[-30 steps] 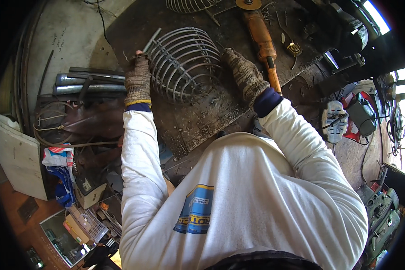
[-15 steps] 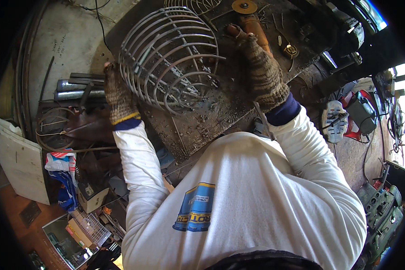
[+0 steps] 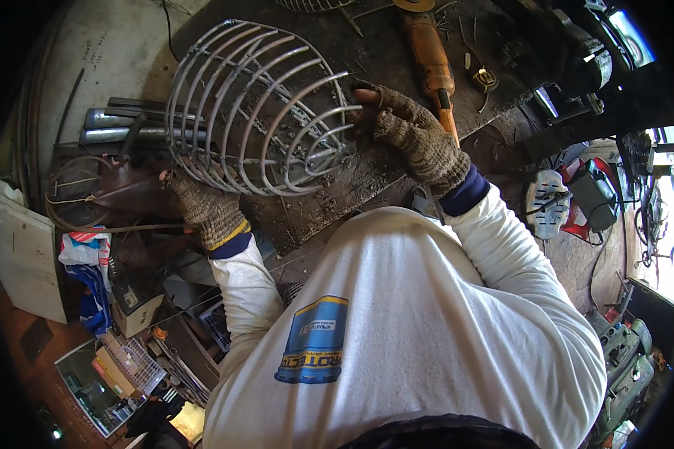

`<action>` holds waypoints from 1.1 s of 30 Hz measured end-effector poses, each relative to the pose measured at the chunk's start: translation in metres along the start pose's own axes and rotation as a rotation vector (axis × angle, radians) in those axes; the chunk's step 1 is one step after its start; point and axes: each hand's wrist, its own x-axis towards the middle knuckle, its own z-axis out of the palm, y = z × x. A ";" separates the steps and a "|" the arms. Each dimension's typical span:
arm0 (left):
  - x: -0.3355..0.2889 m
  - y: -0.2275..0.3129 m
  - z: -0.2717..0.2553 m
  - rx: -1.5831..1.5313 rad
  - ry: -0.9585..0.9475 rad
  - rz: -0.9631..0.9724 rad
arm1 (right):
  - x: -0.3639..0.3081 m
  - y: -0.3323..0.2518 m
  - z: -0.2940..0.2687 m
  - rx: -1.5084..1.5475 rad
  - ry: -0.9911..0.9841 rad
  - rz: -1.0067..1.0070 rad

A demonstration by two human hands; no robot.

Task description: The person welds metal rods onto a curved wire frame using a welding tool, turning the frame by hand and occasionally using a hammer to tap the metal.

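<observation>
Right hand (image 3: pixel 414 135) now comes beside the wire cage (image 3: pixel 249 126), upper centre-left, fingers loosely parted; cannot tell grip of left hand (image 3: pixel 204 207); apparently both flank the cage, steadying it.

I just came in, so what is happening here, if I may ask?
A person in knitted fingerless gloves is handling a rounded cage of metal bars over a dark worktop. The left hand is at the cage's lower left side, its grip partly hidden. The right hand is beside the free bar ends on the right, though contact is hard to tell. An orange power tool lies beyond the right hand, with a small yellow object to its right.
</observation>
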 end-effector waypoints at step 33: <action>0.027 -0.111 0.092 0.736 0.793 0.431 | -0.007 0.049 0.028 -0.187 0.141 -0.277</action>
